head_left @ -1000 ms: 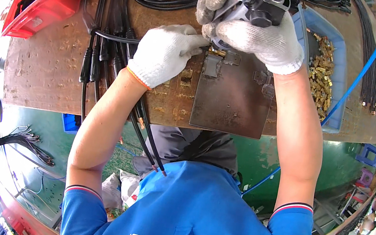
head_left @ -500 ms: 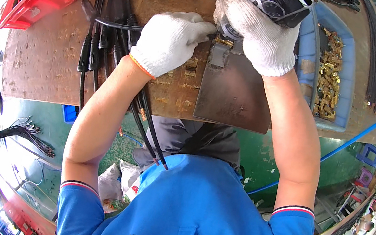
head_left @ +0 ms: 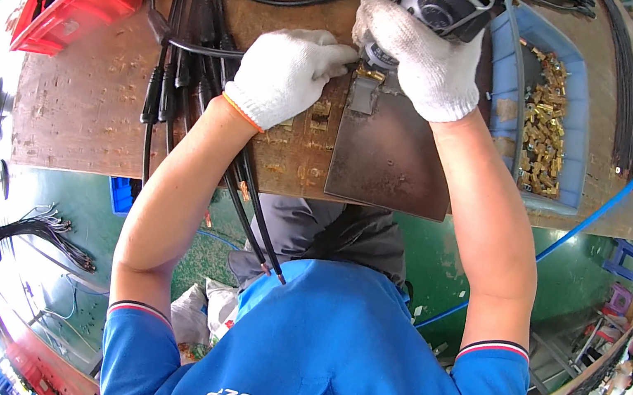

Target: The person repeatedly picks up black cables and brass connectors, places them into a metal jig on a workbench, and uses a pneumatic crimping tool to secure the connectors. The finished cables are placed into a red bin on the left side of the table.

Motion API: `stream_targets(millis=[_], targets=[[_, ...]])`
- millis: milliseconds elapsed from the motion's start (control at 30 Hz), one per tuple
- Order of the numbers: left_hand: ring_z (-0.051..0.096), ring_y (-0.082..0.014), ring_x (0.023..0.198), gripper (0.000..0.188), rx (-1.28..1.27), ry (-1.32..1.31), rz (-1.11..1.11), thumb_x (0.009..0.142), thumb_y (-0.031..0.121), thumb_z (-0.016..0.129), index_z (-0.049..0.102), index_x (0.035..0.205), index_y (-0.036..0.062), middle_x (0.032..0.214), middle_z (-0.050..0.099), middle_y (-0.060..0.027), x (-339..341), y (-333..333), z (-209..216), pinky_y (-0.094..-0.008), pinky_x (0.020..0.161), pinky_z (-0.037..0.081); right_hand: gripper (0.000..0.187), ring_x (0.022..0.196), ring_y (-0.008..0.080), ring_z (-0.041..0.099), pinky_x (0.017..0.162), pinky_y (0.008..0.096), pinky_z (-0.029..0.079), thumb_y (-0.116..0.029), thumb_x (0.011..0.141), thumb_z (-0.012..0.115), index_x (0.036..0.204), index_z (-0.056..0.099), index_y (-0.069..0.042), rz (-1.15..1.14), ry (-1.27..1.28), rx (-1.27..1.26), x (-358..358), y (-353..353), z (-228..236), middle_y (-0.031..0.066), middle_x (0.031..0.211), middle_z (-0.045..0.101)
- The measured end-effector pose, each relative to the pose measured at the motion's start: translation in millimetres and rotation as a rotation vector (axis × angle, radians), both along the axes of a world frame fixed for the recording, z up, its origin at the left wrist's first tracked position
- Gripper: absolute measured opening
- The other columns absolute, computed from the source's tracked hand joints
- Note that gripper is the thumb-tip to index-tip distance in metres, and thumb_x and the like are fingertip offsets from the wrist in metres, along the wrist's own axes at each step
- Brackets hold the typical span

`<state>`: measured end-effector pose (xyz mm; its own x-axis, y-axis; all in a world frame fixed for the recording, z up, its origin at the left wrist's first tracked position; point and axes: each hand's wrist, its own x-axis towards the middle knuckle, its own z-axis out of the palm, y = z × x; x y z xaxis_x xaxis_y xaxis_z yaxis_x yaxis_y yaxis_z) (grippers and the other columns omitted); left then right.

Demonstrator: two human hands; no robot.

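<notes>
Right grip [head_left: 432, 65] around black-silver tool [head_left: 446, 6]; brass fitting [head_left: 370, 75] beside left grip [head_left: 288, 67].

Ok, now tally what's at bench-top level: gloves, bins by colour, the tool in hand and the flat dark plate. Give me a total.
White gloves: 2
Red bin: 1
Blue bin: 1
Handheld tool: 1
Dark plate: 1
Total: 6

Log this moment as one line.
left hand: beside brass fitting | right hand: holding black-and-silver tool | dark plate: on table | blue bin: brass pieces
</notes>
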<state>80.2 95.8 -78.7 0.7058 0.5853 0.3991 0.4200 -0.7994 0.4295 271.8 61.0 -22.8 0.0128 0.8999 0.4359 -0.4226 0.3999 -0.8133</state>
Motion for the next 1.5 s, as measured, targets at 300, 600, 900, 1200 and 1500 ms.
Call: stream_targets(millis=[300, 600, 900, 1200, 1500], targets=[[0.073, -0.0375, 0.097, 0.023, -0.051, 0.122, 0.026, 0.095, 0.019, 0.074, 0.08, 0.116, 0.0125, 0.1, 0.075, -0.0129, -3.0, -3.1, 17.7, -0.0457, 0.085, 0.058, 0.014, 0.066, 0.0219, 0.07, 0.06, 0.0362, 0.059, -0.005, 0.089, 0.073, 0.1, 0.065, -0.005, -0.24, 0.068, 0.044, 27.4, -14.0, 76.2, 0.0134, 0.09, 0.072], [0.071, -0.0395, 0.09, 0.026, -0.177, 0.085, -0.013, 0.096, 0.013, 0.072, 0.077, 0.121, 0.0074, 0.094, 0.067, -0.0165, -14.5, -26.8, 80.6, -0.0461, 0.079, 0.055, 0.023, 0.057, 0.0167, 0.064, 0.052, 0.0313, 0.05, -0.031, 0.097, 0.078, 0.091, 0.068, -0.011, -0.662, -0.25, -0.534, 222.3, -59.8, 81.4, 0.0034, 0.071, 0.067], [0.073, -0.0365, 0.087, 0.016, -0.19, 0.117, 0.024, 0.09, 0.018, 0.077, 0.082, 0.102, 0.0094, 0.087, 0.07, -0.0151, -9.1, -49.8, 89.2, -0.0458, 0.077, 0.057, 0.049, 0.086, 0.0248, 0.072, 0.082, 0.0414, 0.055, -0.04, 0.088, 0.084, 0.116, 0.074, -0.002, -1.039, -1.357, -0.88, 267.5, -78.7, 7.7, 0.0117, 0.094, 0.077], [0.072, -0.0372, 0.085, 0.017, -0.192, 0.064, 0.125, 0.088, 0.021, 0.079, 0.083, 0.099, 0.0088, 0.086, 0.069, -0.0156, -7.4, -51.6, 89.1, -0.0456, 0.076, 0.056, 0.036, 0.107, 0.0213, 0.074, 0.093, 0.0358, 0.058, -0.033, 0.104, 0.075, 0.127, 0.073, -0.006, -0.558, -0.944, -0.327, 95.6, -84.1, 42.6, 0.0148, 0.118, 0.077], [0.071, -0.0372, 0.086, 0.022, -0.072, 0.046, 0.009, 0.093, 0.016, 0.075, 0.077, 0.114, 0.0084, 0.09, 0.068, -0.0139, -11.3, -47.2, 84.0, -0.0461, 0.075, 0.057, 0.021, 0.102, 0.011, 0.072, 0.091, 0.0278, 0.058, -0.011, 0.109, 0.066, 0.125, 0.071, 0.003, -0.098, -0.416, -0.485, 14.4, -90.5, 4.5, 0.0089, 0.111, 0.077]])
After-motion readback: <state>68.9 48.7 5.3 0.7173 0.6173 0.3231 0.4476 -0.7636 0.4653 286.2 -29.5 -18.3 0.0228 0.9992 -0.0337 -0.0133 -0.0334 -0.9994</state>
